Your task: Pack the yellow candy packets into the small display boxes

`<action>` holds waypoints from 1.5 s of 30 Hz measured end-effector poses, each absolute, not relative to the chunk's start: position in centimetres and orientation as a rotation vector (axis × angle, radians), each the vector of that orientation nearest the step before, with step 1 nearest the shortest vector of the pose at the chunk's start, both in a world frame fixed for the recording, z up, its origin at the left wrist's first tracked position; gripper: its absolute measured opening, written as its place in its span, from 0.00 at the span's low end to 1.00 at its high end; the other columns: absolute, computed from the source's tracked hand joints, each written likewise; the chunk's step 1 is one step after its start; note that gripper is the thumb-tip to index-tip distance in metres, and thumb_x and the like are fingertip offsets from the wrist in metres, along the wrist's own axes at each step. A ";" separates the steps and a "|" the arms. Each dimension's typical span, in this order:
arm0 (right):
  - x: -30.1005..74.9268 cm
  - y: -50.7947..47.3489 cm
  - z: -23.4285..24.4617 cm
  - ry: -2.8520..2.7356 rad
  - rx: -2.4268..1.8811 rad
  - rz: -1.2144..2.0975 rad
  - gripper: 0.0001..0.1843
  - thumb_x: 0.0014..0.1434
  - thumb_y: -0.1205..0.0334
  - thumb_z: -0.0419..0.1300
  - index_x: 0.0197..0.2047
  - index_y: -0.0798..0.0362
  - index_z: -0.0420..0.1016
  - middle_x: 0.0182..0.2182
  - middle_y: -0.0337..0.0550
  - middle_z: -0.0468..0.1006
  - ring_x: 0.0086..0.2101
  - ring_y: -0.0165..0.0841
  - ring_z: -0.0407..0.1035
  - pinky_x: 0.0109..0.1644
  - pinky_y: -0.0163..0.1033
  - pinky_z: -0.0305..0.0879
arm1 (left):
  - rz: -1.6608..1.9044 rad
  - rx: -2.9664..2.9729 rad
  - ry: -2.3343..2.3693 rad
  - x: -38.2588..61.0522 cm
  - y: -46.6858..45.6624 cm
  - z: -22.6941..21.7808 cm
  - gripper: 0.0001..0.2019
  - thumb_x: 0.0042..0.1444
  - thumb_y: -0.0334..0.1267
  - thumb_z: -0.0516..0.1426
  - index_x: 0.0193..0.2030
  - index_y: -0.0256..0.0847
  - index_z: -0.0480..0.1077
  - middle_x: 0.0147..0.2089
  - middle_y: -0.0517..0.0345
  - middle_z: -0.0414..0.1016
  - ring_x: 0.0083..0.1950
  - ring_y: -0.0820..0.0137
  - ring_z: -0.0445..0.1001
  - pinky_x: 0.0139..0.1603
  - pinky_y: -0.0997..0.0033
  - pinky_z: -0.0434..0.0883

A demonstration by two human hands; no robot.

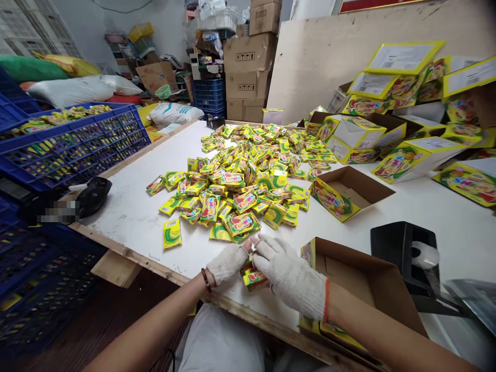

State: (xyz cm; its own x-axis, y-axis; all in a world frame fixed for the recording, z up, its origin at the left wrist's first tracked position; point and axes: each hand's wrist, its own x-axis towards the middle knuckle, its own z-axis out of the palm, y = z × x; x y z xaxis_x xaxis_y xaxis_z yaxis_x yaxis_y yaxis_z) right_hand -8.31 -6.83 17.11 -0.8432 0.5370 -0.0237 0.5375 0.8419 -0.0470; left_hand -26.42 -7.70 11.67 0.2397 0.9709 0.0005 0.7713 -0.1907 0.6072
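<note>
In white knit gloves, my left hand (229,264) and my right hand (293,273) meet near the table's front edge. Between them is a short row of small yellow-green printed boxes (253,279), partly hidden by the fingers. The left fingers close on its left side, and the right fingers bend over its top and right side. Just beyond lies a large loose pile of the same small boxes (232,178). One single small box (172,234) lies flat to the left. Beside my right forearm stands an open carton (349,268) with a brown inside.
Another open carton (351,191) sits right of the pile. A black tape dispenser (405,258) stands at the right. Stacked printed cartons (387,124) fill the back right. Blue crates (77,139) stand along the left, and a black object (95,195) rests on the table's left edge.
</note>
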 end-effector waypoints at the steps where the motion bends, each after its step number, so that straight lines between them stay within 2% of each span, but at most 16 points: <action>1: -8.3 -6.8 16.8 2.927 0.829 -0.167 0.17 0.57 0.71 0.59 0.50 0.55 0.74 0.50 0.54 0.76 0.49 0.44 0.70 0.52 0.49 0.66 | 0.530 2.024 1.631 -26.2 -8.0 11.5 0.25 0.71 0.45 0.40 0.29 0.40 0.71 0.25 0.56 0.69 0.28 0.68 0.68 0.33 0.70 0.66; 5: -8.6 -6.8 15.7 2.757 0.814 -0.278 0.21 0.58 0.70 0.57 0.55 0.54 0.71 0.48 0.54 0.76 0.45 0.45 0.72 0.45 0.47 0.68 | 0.639 2.107 1.983 -26.7 -6.4 13.0 0.16 0.67 0.46 0.49 0.40 0.39 0.74 0.46 0.45 0.75 0.51 0.58 0.72 0.53 0.58 0.68; 8: -9.0 -7.1 15.1 2.761 0.802 -0.222 0.27 0.56 0.71 0.57 0.60 0.55 0.67 0.49 0.56 0.75 0.45 0.46 0.72 0.43 0.48 0.68 | 0.514 2.100 2.226 -27.7 -4.1 13.8 0.19 0.57 0.45 0.60 0.53 0.38 0.72 0.64 0.37 0.66 0.67 0.45 0.61 0.67 0.42 0.58; 10: -9.0 -7.3 14.9 2.736 0.831 -0.223 0.25 0.53 0.71 0.58 0.56 0.57 0.71 0.48 0.58 0.76 0.45 0.47 0.71 0.45 0.49 0.67 | 0.446 2.088 2.228 -28.0 -3.6 13.5 0.21 0.54 0.44 0.63 0.53 0.39 0.71 0.69 0.37 0.62 0.71 0.42 0.55 0.70 0.37 0.51; 13: -8.6 -7.5 14.9 2.780 0.894 -0.233 0.27 0.46 0.67 0.62 0.52 0.58 0.73 0.60 0.64 0.68 0.57 0.54 0.63 0.57 0.57 0.61 | 0.651 2.166 2.039 -27.9 -5.3 12.1 0.15 0.56 0.39 0.60 0.51 0.40 0.72 0.64 0.41 0.68 0.67 0.49 0.62 0.68 0.44 0.57; 16: -8.1 -7.5 15.3 2.870 0.912 -0.237 0.36 0.43 0.65 0.62 0.58 0.61 0.69 0.69 0.68 0.53 0.67 0.60 0.48 0.66 0.64 0.46 | 0.800 2.098 1.699 -27.9 -7.9 10.9 0.08 0.59 0.37 0.56 0.44 0.42 0.73 0.47 0.49 0.77 0.50 0.60 0.74 0.54 0.60 0.70; 19: -8.0 -7.4 15.8 2.825 0.858 -0.365 0.34 0.43 0.63 0.61 0.57 0.59 0.70 0.60 0.63 0.66 0.58 0.55 0.62 0.60 0.58 0.56 | 0.742 1.984 1.447 -28.5 -8.7 11.0 0.08 0.61 0.37 0.52 0.38 0.42 0.73 0.37 0.56 0.77 0.41 0.66 0.75 0.44 0.68 0.72; 21: -8.3 -7.4 16.1 2.759 0.850 -0.437 0.29 0.44 0.62 0.61 0.52 0.56 0.71 0.52 0.56 0.71 0.45 0.47 0.70 0.49 0.50 0.64 | 0.744 2.002 1.511 -29.0 -7.6 11.8 0.11 0.63 0.35 0.49 0.37 0.42 0.73 0.38 0.55 0.77 0.42 0.66 0.75 0.46 0.67 0.71; 23: -8.7 -7.4 16.2 2.743 0.864 -0.452 0.27 0.45 0.60 0.61 0.50 0.54 0.72 0.49 0.53 0.71 0.38 0.42 0.70 0.41 0.46 0.64 | 0.699 2.060 1.726 -29.5 -5.7 12.8 0.10 0.63 0.34 0.50 0.42 0.41 0.73 0.43 0.51 0.77 0.48 0.63 0.75 0.51 0.64 0.70; 25: -9.2 -7.5 16.4 2.776 0.858 -0.449 0.29 0.47 0.58 0.61 0.54 0.54 0.71 0.48 0.52 0.72 0.38 0.43 0.69 0.41 0.46 0.64 | 0.512 2.057 1.947 -29.7 -3.6 13.7 0.13 0.59 0.34 0.57 0.50 0.38 0.70 0.50 0.45 0.75 0.53 0.58 0.74 0.55 0.60 0.69; 28: -9.8 -7.7 16.6 2.779 0.837 -0.474 0.41 0.49 0.58 0.61 0.67 0.56 0.61 0.50 0.55 0.72 0.43 0.45 0.69 0.46 0.48 0.64 | 0.266 1.978 2.069 -29.6 -1.5 14.4 0.29 0.49 0.37 0.66 0.57 0.34 0.66 0.53 0.37 0.73 0.55 0.48 0.73 0.55 0.54 0.68; 30: -10.0 -7.9 16.5 2.747 0.858 -0.500 0.48 0.48 0.60 0.62 0.71 0.59 0.55 0.53 0.58 0.72 0.47 0.47 0.69 0.49 0.49 0.65 | 0.259 1.937 2.030 -29.5 -1.2 14.3 0.30 0.45 0.38 0.68 0.55 0.36 0.67 0.51 0.39 0.74 0.53 0.49 0.74 0.53 0.55 0.69; 32: -9.9 -8.2 16.0 2.723 0.929 -0.550 0.46 0.47 0.62 0.62 0.69 0.59 0.59 0.56 0.60 0.70 0.50 0.48 0.69 0.52 0.50 0.66 | 0.258 1.921 1.938 -29.6 -1.8 13.7 0.22 0.47 0.39 0.67 0.49 0.39 0.69 0.46 0.49 0.76 0.48 0.57 0.76 0.48 0.62 0.71; 35: -8.9 -8.5 14.4 2.753 1.075 -0.660 0.49 0.43 0.65 0.62 0.70 0.53 0.60 0.65 0.60 0.61 0.57 0.52 0.65 0.57 0.53 0.65 | 0.408 1.850 1.765 -30.4 -3.9 12.2 0.10 0.52 0.37 0.60 0.41 0.42 0.68 0.38 0.60 0.74 0.40 0.67 0.74 0.43 0.69 0.71; 40: -7.3 -8.3 11.6 2.765 1.324 -0.912 0.67 0.35 0.69 0.63 0.77 0.52 0.37 0.75 0.62 0.31 0.71 0.57 0.36 0.69 0.60 0.50 | 0.987 1.381 1.489 -31.1 -8.4 9.8 0.09 0.50 0.38 0.57 0.39 0.41 0.66 0.39 0.57 0.73 0.43 0.65 0.74 0.48 0.63 0.72; 45: -8.6 -7.4 11.0 2.668 1.369 -1.225 0.70 0.37 0.64 0.65 0.77 0.58 0.28 0.74 0.64 0.26 0.72 0.53 0.28 0.71 0.59 0.47 | 1.291 1.043 1.505 -26.6 -11.2 9.3 0.14 0.59 0.50 0.50 0.41 0.42 0.65 0.38 0.55 0.73 0.41 0.65 0.74 0.45 0.62 0.72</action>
State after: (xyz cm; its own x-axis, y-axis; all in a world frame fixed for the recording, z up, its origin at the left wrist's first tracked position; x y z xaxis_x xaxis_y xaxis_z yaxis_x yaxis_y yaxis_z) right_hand -8.55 -7.42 10.95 -0.6387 0.7314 -0.2388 0.6578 0.3582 -0.6625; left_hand -26.60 -11.20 9.31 -0.2699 0.9585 -0.0918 0.0552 0.1106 0.9923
